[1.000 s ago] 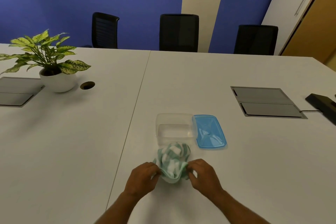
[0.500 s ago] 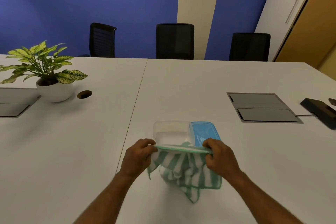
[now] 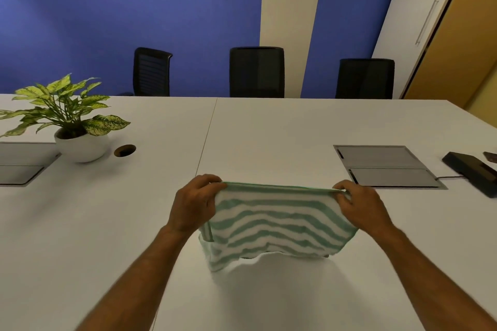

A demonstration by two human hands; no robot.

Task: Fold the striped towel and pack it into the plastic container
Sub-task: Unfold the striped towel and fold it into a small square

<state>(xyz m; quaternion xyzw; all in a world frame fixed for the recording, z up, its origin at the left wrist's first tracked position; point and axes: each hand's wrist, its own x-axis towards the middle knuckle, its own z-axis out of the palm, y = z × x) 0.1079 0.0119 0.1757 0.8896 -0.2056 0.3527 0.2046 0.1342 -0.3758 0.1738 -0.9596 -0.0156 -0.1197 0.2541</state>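
A: What does each grip hold?
B: The left hand pinches the top left corner of the towel; the right hand pinches the top right corner. Fingers of both are curled on the edge.
A: Where is the towel?
B: In the lower centre of the frame, stretched flat between the hands above the desk, hanging down.
A: And further out?
B: A plant at left, a grey panel at right, three chairs behind the desk.
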